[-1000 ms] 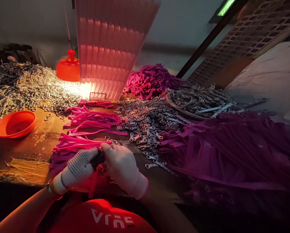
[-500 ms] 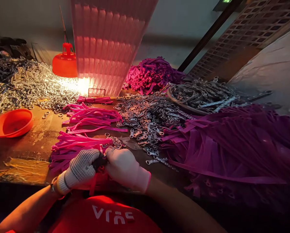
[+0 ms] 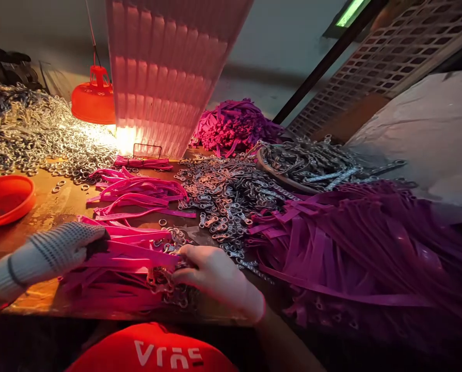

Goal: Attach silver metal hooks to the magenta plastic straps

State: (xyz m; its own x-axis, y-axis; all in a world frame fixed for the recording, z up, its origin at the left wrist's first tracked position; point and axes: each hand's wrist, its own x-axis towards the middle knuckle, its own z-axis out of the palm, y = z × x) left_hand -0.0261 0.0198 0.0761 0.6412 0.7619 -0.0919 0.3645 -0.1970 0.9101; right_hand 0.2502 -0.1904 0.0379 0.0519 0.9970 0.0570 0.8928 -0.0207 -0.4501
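Drawn together, the fingers of the gloved left hand (image 3: 58, 250) sit to the front left of the ribbed panel (image 3: 161, 77); whether they grip anything, I cannot tell. Just left of the panel hangs a red lamp (image 3: 93, 101), likely set low to light the rings (image 3: 64, 147) below it. The pink strap (image 3: 141, 254) stretches sideways in front of the panel, over other straps (image 3: 107, 284), perhaps to keep it straight. Thumb and forefinger of the gloved right hand (image 3: 221, 279), to the panel's front right, appear to pinch its right end. Right of the panel's foot, metal links (image 3: 234, 206) and then purple straps (image 3: 350, 243) lie heaped, apparently for easy reach. Hard to make out: a dark patch (image 3: 98, 244) at the left fingertips, the pink strap's covered tip, and the purple heap's shadowed underside.
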